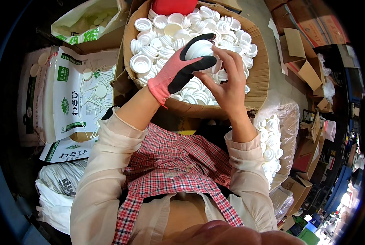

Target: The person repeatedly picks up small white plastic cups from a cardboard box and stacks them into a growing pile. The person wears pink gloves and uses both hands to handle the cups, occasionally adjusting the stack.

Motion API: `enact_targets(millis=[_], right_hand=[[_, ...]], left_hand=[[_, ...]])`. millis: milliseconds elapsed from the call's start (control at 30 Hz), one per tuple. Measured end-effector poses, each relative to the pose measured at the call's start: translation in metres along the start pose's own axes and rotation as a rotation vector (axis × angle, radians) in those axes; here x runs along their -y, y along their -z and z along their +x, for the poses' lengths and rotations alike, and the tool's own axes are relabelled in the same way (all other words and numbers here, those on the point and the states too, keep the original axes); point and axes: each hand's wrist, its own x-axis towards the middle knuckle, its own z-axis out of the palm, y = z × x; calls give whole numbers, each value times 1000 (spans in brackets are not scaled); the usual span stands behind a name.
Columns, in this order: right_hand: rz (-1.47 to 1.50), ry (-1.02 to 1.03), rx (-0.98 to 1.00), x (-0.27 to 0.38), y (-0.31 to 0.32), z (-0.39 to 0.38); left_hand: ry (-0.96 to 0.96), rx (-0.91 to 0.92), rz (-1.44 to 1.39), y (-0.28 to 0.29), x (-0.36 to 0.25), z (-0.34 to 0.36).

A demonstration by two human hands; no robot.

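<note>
A white plastic cap piece [199, 50] is held between both hands above the middle of the frame; whether it is one piece or several stacked, I cannot tell. The left hand [183, 67], in a pink glove with black-coated fingers, curls thumb and forefinger around its left side. The bare right hand [228, 75] pinches it from the right with bent fingers and thumb.

Below them, a large cardboard box [261, 77] at upper centre is heaped with round white caps [140, 64], too many to count, one of them yellowish [172, 29]. One red object [174, 6] lies at the box's far edge. Lower right of that box, a clear plastic liner [290, 139] holds more white caps [269, 154].

At upper left, one open white bag [60, 29] contains pale pieces [96, 19]. Under it, a printed sheet [71, 61] carries scattered thin white sticks [93, 101] and at least two discs [101, 91].

The big box's near wall rises close to the plaid apron [174, 153], leaving little room. Beyond its right edge, a grey floor strip [263, 24] separates it from open cardboard cartons [299, 61].
</note>
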Motion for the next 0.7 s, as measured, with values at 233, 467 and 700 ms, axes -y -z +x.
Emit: enact_targets(millis=[233,467,700], right_hand=[[740,-552,-191,-8,-9,9],[620,-461,-222,-12,-17,6],[1303,-748,-216,-23,-9,15]], left_hand=[[-149,67,330,-7,19,3],[-295,36,452,-6,40,-2],[-99,69,-136,-2,35,12]])
